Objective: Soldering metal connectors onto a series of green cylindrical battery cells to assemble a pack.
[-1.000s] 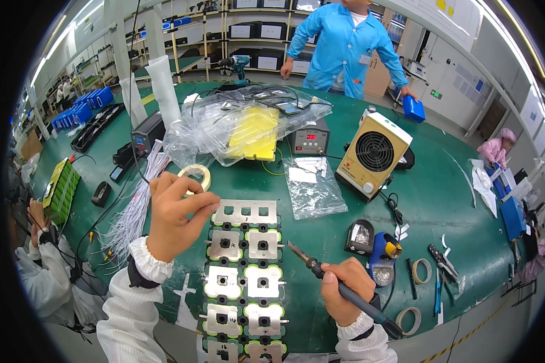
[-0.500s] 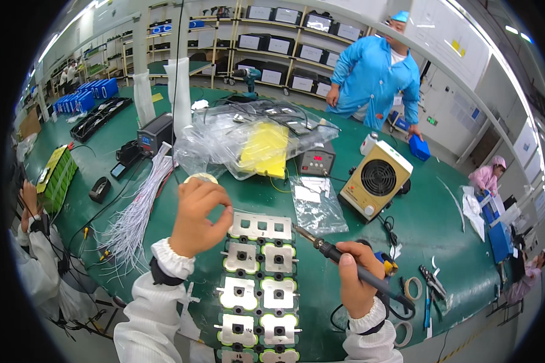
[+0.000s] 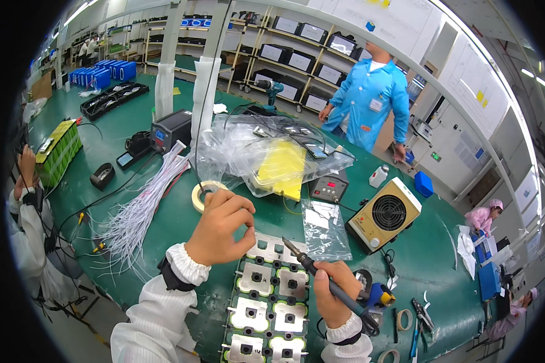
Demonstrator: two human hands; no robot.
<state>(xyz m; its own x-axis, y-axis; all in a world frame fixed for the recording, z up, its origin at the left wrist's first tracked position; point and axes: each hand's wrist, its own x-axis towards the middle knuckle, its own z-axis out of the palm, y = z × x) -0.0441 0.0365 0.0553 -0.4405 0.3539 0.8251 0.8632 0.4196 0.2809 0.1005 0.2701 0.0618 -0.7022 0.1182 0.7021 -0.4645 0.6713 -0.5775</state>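
Observation:
My right hand (image 3: 334,289) is wrapped round the dark handle of a soldering iron (image 3: 306,262), whose tip points up and left over the far end of a battery pack (image 3: 271,302). I cannot tell whether the tip touches the metal. The pack has two columns of silvery plates with dark square centres, in black holders with green edges. Beyond its far left corner, my left hand (image 3: 221,228) is closed in a pinch; what it holds, if anything, is too thin to make out. A tape roll (image 3: 200,196) lies just behind it.
A bundle of white wires (image 3: 140,209) lies left. Behind are plastic bags around a yellow sheet (image 3: 283,166), a soldering station (image 3: 329,186) and a fan unit (image 3: 383,213). Pliers (image 3: 422,314) and tape lie right. A person in blue (image 3: 369,100) stands across the table.
The view has shifted. Relative to the pack, the iron's tip has moved left, from the end plate's right edge to over it. The person in blue has let go of the blue box.

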